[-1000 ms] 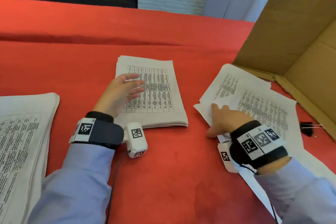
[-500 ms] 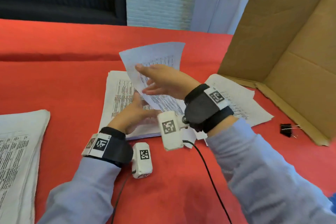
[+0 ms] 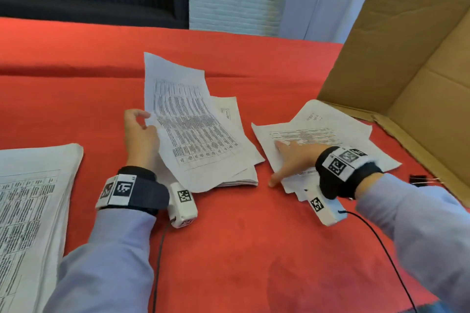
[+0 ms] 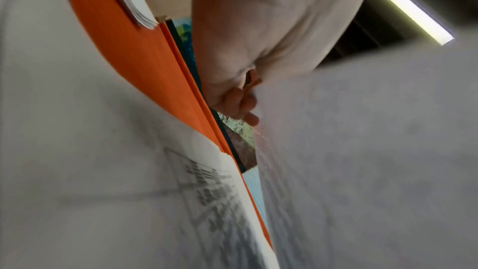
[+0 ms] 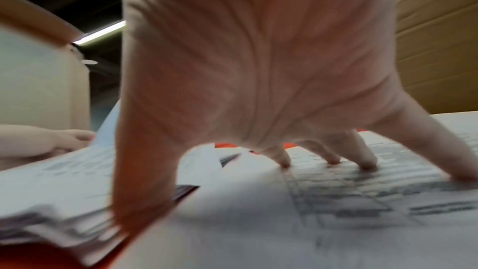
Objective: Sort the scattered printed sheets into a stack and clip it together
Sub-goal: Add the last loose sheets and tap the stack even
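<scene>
From the head view, a big table wears a red cloth (image 3: pixel 229 249), with a brown cardboard box (image 3: pixel 419 63) open on the right. The left hand (image 3: pixel 140 134) pinches the edge of one thin printed sheet (image 3: pixel 183 122), which hangs crooked over the neat stack (image 3: pixel 229 180). The right hand (image 3: pixel 292 160) is spread flat on the loose sheets (image 3: pixel 318 132). A black binder clip (image 3: pixel 417 180) waits by the box. Another pile (image 3: pixel 33 211) sits far left.

The job looks like gathering still. Next, I think, the bendy sheet must be lined up square, then another one slid over.

The left wrist view is blurry; curled fingers (image 4: pixel 240 103) meet the paper's edge.

In the right wrist view, straight fingertips (image 5: pixel 367 163) press the paper, which looks smooth and floppy.
</scene>
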Available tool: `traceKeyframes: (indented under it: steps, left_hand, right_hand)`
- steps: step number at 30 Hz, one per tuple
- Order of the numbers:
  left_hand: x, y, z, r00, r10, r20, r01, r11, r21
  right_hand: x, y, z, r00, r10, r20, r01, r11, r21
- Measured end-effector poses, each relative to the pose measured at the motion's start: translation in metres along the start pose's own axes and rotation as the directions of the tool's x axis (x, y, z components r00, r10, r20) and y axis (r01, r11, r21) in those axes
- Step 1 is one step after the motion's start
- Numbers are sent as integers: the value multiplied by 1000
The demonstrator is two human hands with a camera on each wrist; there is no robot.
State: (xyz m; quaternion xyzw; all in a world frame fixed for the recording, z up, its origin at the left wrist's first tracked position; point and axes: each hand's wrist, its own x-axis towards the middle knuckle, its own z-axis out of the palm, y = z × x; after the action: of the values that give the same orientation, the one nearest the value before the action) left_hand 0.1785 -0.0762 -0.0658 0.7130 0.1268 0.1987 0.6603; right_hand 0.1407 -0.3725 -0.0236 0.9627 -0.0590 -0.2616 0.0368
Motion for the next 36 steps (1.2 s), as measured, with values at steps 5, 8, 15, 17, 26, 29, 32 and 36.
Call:
traceKeyframes:
  steps: [5, 8, 15, 17, 26, 29, 32, 36]
  left_hand:
    - [5, -7, -3, 998, -26, 65, 18, 994, 112]
    - [0, -3, -2, 979, -73, 190, 44, 987, 153]
    - [-8, -1, 1, 930, -197, 311, 147, 973, 176]
    - [-6, 2, 0, 945, -186, 269, 145, 976, 165]
    - [-7, 3, -3, 851, -308, 424, 152, 919, 364]
    - [-8, 7, -7, 828, -319, 462, 130, 909, 395]
    - [-4, 7, -12, 868, -243, 432, 84, 931, 355]
    - [1, 5, -18, 957, -91, 276, -2, 948, 318]
  right_hand:
    - [-3, 6, -11, 942, -113, -315, 95, 993, -72]
    - [-8, 30, -39, 807, -229, -544, 174, 973, -151]
    - [-12, 77, -15, 708, -517, -480, 350, 848, -398]
    - [-17, 84, -1, 893, -356, -277, 288, 923, -256]
    - [-15, 52, 34, 921, -201, -333, 23, 882, -470]
    - [-14, 47, 5, 830, -304, -467, 62, 884, -464]
    - [-27, 22, -27, 572, -395, -719, 142, 911, -388]
    - [-45, -21, -31, 235, -601, -764, 253, 796, -549]
